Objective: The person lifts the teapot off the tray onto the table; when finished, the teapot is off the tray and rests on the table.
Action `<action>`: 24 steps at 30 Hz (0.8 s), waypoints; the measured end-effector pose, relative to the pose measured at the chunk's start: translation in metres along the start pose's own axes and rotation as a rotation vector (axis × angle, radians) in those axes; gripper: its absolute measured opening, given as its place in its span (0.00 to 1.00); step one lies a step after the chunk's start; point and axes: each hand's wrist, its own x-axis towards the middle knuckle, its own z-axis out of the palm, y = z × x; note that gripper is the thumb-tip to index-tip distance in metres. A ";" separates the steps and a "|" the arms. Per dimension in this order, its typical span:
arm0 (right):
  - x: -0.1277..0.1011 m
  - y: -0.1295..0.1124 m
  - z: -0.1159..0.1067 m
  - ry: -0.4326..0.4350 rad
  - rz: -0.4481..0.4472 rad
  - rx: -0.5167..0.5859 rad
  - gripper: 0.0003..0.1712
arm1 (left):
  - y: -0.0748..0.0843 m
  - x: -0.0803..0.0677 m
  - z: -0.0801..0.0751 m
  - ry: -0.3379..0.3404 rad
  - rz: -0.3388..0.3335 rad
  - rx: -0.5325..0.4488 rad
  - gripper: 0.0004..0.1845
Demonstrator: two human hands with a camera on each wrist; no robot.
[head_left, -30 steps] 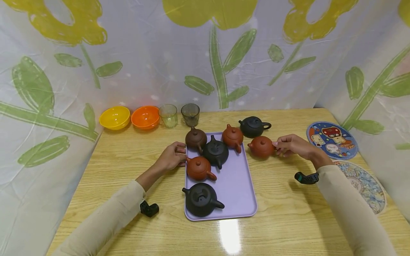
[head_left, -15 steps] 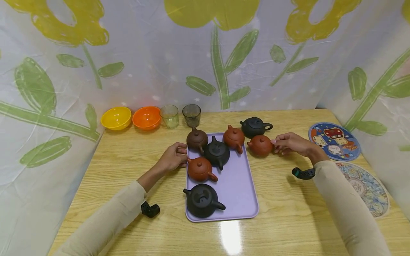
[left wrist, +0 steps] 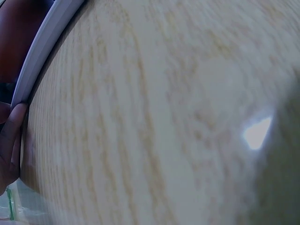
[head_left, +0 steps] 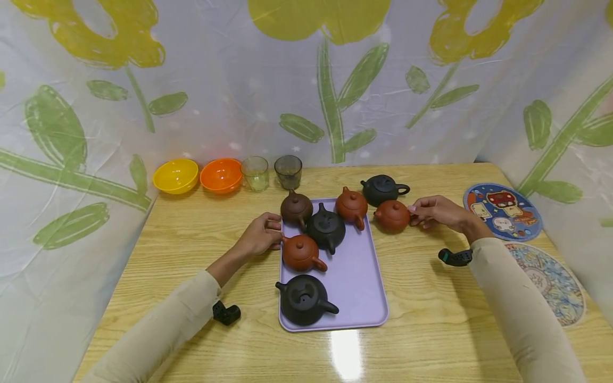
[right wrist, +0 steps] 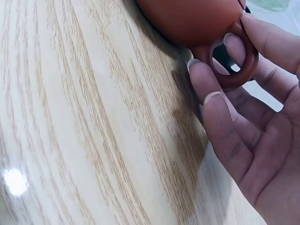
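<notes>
My right hand (head_left: 413,213) pinches the ring handle (right wrist: 234,61) of a red-brown teapot (head_left: 391,215) that stands on the wooden table just right of the lavender tray (head_left: 356,276). In the right wrist view the fingers (right wrist: 220,117) curl round that handle below the pot's body (right wrist: 187,18). My left hand (head_left: 274,231) grips the tray's left rim (left wrist: 42,47), a fingertip (left wrist: 11,140) against it. On the tray stand a dark brown teapot (head_left: 296,208), two black ones (head_left: 326,229) (head_left: 304,300) and two red ones (head_left: 351,206) (head_left: 299,253).
Another black teapot (head_left: 383,189) sits on the table right behind the held pot. A yellow bowl (head_left: 175,176), an orange bowl (head_left: 221,174) and two glasses (head_left: 255,173) (head_left: 288,171) line the back left. Two round mats (head_left: 502,211) (head_left: 546,276) lie at the right edge. A flowered curtain surrounds the table.
My right hand has slid the red-brown teapot slightly away from me, closer to the black teapot behind it. The left hand has stayed on the tray's rim.
</notes>
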 end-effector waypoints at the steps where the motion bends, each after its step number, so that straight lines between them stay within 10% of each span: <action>1: 0.000 0.000 0.000 0.002 0.001 -0.002 0.20 | 0.000 0.000 0.000 0.000 0.002 0.004 0.27; 24: -0.030 -0.001 -0.006 0.225 -0.007 -0.038 0.30 | 0.002 -0.001 -0.002 -0.001 -0.004 0.033 0.28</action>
